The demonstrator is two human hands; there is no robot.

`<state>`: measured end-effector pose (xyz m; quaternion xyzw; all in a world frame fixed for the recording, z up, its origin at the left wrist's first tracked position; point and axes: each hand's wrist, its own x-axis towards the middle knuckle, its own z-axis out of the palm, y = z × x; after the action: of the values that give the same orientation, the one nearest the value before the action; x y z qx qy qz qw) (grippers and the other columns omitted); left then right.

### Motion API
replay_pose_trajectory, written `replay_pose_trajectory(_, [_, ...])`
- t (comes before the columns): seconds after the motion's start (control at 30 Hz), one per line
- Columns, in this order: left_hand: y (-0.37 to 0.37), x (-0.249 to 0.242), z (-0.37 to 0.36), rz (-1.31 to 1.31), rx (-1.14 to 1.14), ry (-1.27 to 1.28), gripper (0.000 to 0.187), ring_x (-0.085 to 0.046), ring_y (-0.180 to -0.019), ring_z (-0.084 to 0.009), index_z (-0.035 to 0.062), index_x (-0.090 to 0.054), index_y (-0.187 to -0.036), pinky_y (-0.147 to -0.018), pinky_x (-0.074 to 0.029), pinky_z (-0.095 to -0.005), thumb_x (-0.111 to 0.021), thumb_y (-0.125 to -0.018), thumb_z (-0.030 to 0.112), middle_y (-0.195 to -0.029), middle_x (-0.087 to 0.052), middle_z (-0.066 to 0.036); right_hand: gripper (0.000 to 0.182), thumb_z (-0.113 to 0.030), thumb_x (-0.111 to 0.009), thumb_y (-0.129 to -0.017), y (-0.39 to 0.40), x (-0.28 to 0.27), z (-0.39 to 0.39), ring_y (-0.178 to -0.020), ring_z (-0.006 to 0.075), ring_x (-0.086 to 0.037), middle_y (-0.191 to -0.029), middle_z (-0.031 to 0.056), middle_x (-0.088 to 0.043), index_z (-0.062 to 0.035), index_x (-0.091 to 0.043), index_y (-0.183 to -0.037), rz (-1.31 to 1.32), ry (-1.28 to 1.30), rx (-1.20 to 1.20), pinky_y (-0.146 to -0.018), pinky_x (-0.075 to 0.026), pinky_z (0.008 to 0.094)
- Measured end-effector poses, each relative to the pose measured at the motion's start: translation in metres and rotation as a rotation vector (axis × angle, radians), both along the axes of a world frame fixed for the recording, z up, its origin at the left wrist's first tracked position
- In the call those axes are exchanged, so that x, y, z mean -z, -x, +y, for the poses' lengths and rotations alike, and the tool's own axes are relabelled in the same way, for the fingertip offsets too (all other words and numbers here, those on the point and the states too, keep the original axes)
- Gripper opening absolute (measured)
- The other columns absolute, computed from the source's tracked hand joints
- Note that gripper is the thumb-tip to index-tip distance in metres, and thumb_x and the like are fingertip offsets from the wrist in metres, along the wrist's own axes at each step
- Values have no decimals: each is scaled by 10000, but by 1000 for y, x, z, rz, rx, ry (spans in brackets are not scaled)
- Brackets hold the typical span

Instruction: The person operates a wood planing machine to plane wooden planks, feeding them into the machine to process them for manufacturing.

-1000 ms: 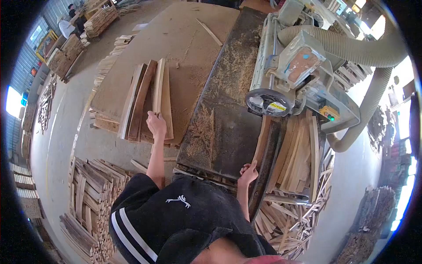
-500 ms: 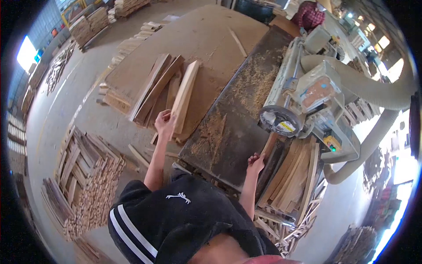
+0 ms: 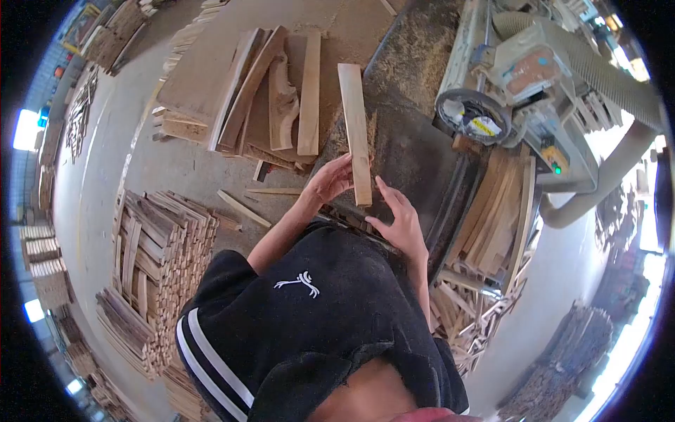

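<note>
A pale wooden plank (image 3: 357,133) is raised in front of me, its near end toward my body. My left hand (image 3: 332,181) grips it from the left side near that end, some fingers hidden behind the wood. Just right of the same end is my right hand (image 3: 402,219), thumb and fingers spread, apart from the plank and holding nothing. Beyond both hands lies the dark machine table (image 3: 411,169) with sawdust on it. A short end of wood (image 3: 465,145) shows under the machine's handwheel (image 3: 472,117).
Several boards (image 3: 283,105) lie on the brown surface to the left. Cut strips (image 3: 492,211) are stacked right of the machine table. A large pile of strips (image 3: 169,260) stands on the floor at left. A ribbed hose (image 3: 605,70) curves behind the machine.
My left hand has brought a plank from the left boards over to the machine table. My right hand has let go of the wood at the machine and moved left, opening beside the plank.
</note>
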<state>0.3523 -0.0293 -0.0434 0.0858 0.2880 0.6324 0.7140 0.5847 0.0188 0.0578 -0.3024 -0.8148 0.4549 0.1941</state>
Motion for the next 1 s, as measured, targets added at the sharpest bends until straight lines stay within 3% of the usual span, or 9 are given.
replay_pose_trajectory(0.03, [-1, -2, 4, -5, 19, 8, 489, -599, -1272, -226, 62, -525, -1464, -1086, -477, -469, -510, -1083, 369, -1404, -624, -106, 861, -121, -837, -813, -5, 0, -5, -1000, 302, -713, -1285, 181, -662, -152, -425, -1569, -67, -239, -27, -859, -579, 392])
replay_pose_trajectory(0.27, [-19, 2, 28, -34, 186, -50, 504, -561, -1334, -258, 64, -468, -1502, -1111, -484, -476, -527, -1081, 335, -1469, -566, -105, 705, -110, -834, -837, -12, 15, -42, -824, 266, -732, -942, 165, -721, -43, -529, -1469, 9, -240, 468, -718, -593, 367])
replay_pose_trajectory(0.37, [-29, 23, 33, -186, 235, -71, 484, -583, -1309, -274, 48, -466, -1486, -1109, -511, -456, -571, -1063, 260, -1448, -568, -142, 580, -80, -803, -872, -28, 27, -43, -798, 246, -731, -931, 163, -713, -36, -580, -1405, 68, -377, 626, -704, -591, 355])
replay_pose_trajectory(0.5, [-31, 20, 31, 11, 323, -83, 473, -579, -1314, -289, 30, -441, -1481, -1128, -504, -455, -568, -1063, 212, -1449, -557, -168, 452, -68, -791, -883, -48, 34, -54, -797, 249, -724, -940, 147, -713, -16, -628, -1302, -13, -502, 687, -681, -586, 360])
replay_pose_trajectory(0.63, [-20, 16, 39, -387, 139, -5, 605, -519, -1370, -347, -2, -341, -1530, -1163, -447, -501, -541, -1072, 338, -1484, -508, -225, 423, -75, -768, -903, -60, 28, -77, -796, 270, -701, -946, 140, -700, -22, -606, -1290, -75, -453, 700, -674, -573, 375])
replay_pose_trajectory(0.67, [-24, 3, 41, -340, 104, -24, 663, -510, -1374, -365, -32, -362, -1503, -1147, -456, -518, -480, -1077, 461, -1477, -510, -237, 409, -62, -720, -934, -66, 31, -84, -784, 293, -710, -985, 167, -701, -8, -575, -1313, -117, -455, 686, -686, -588, 371])
replay_pose_trajectory(0.77, [-39, 12, 42, -84, 76, 113, 669, -534, -1353, -354, -47, -361, -1484, -1136, -467, -526, -475, -1076, 471, -1455, -529, -223, 397, -69, -714, -939, -76, 47, -110, -750, 305, -695, -924, 170, -687, -15, -554, -1299, -193, -297, 740, -669, -566, 405])
replay_pose_trajectory(0.9, [-61, -3, 35, 266, 287, 170, 496, -626, -1228, -291, -39, -531, -1356, -1070, -534, -501, -608, -1037, 333, -1344, -610, -171, 313, -190, -613, -1018, -98, 76, -149, -738, 385, -686, -847, 174, -692, -14, -542, -1267, -406, -172, 785, -627, -540, 462])
replay_pose_trajectory(1.0, [-85, -12, 35, 363, 356, 153, 477, -632, -1218, -270, -19, -598, -1331, -1001, -565, -458, -642, -1017, 338, -1331, -626, -140, 294, -258, -539, -1070, -107, 97, -162, -640, 346, -678, -754, 172, -690, 24, -625, -1063, -322, -18, 930, -590, -527, 429])
